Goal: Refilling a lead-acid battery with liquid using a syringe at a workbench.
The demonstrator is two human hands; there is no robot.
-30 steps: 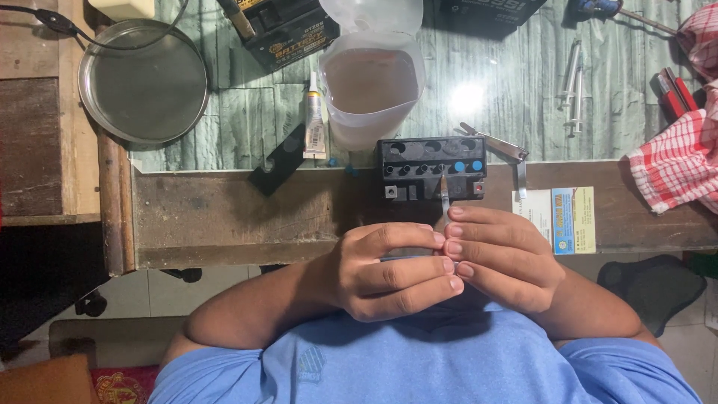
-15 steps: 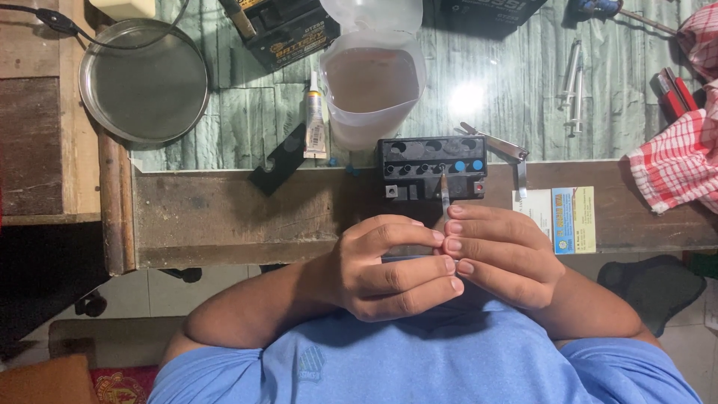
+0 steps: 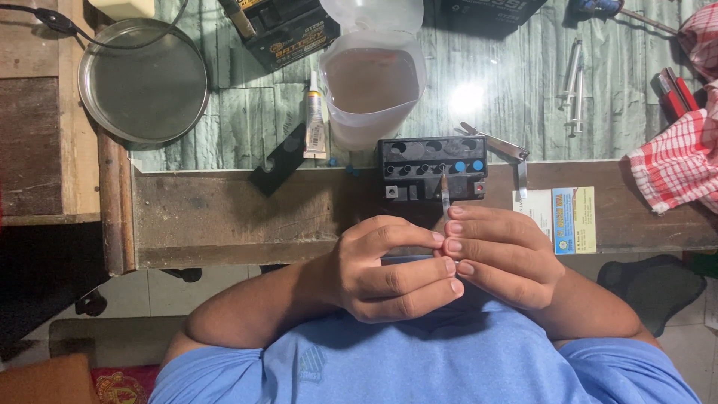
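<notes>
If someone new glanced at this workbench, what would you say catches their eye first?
First, the left hand and right hand, pressed together at the bench's near edge around a thin clear syringe-like tool that points at a small black battery with open cell holes and blue caps. Just behind it stands a translucent jug of cloudy liquid. A round metal pan sits far left, and a red checked cloth lies at the right.

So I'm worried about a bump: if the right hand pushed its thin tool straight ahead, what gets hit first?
Probably the small black battery; the tool's tip in the right hand already overlaps it, though height is unclear.
</notes>
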